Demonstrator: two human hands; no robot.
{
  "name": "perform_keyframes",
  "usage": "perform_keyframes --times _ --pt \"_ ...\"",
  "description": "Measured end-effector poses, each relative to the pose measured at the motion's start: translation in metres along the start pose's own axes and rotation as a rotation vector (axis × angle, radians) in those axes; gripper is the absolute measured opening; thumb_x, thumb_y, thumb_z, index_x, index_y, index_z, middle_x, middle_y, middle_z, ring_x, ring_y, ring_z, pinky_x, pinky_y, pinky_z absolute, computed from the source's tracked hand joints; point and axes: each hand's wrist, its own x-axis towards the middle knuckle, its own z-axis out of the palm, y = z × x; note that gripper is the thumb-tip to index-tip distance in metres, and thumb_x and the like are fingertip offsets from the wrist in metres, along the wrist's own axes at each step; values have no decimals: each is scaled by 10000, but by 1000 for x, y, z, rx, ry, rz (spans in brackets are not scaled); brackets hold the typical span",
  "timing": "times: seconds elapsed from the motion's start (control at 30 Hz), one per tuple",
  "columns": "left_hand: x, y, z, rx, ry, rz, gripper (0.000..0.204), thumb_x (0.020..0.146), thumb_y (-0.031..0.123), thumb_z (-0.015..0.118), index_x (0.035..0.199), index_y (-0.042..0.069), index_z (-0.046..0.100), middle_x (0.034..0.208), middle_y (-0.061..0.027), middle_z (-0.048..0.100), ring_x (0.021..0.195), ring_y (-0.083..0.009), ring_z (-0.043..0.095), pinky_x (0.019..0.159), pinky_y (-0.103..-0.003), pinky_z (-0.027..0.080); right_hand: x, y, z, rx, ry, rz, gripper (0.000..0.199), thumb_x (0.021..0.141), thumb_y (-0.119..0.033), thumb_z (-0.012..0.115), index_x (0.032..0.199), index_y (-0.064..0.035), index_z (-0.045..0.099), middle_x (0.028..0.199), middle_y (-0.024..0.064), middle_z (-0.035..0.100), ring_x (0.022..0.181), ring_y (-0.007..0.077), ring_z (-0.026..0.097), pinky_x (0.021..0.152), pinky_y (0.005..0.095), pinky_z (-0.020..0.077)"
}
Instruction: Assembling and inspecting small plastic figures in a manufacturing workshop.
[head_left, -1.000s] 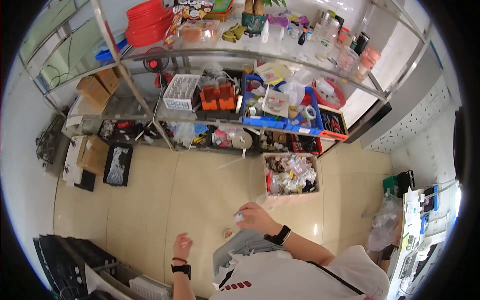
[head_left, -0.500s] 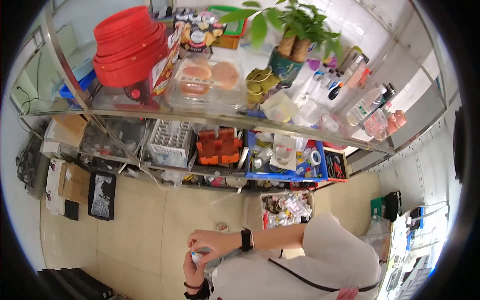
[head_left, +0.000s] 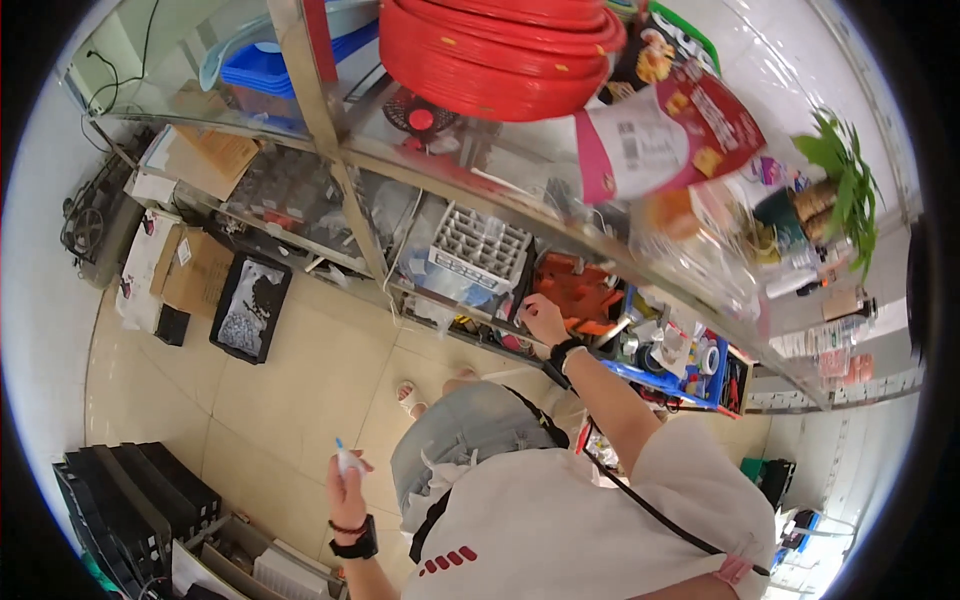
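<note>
Orange bin (head_left: 578, 290) now meets the right hand (head_left: 543, 318), fingers curled; left hand (head_left: 346, 482) grips a small white object (head_left: 345, 460).

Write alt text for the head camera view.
Seen from above, a person's right hand reaches to an orange bin on a metal shelf rack, while the left hand holds up a small white object. Red basins sit on top; cardboard boxes stand on the tiled floor.
</note>
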Motion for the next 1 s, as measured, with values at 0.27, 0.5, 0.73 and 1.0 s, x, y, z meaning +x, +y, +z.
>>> perform_keyframes --times 0.27,0.5,0.73,1.0 --pt "-5 16 0 -36 311 -61 303 919 245 386 1017 -21 493 788 -68 555 740 -136 513 703 -267 386 116 48 51 -581 161 -246 249 785 -282 563 791 -34 591 739 157 611 741 339 583 674 437 452" --pt "-14 2 36 -151 398 -156 317 924 250 392 1011 -36 496 761 -83 560 721 -152 523 677 -272 399 152 68 68 -756 55 -403 275 819 -252 516 948 -23 595 891 202 607 858 363 568 770 451 437" --pt "2 -1 25 -234 469 -71 320 922 243 386 1036 -42 479 792 -92 555 729 -156 521 700 -280 396 112 34 2 -544 19 -405 196 843 -191 506 873 -13 580 854 143 601 821 301 558 764 384 423" --pt "32 4 20 -233 390 46 311 919 246 402 1041 -24 497 803 -88 580 765 -152 533 725 -277 397 16 -195 -21 417 -324 -387 172 842 -131 508 785 -7 612 700 47 524 617 137 445 571 251 334"
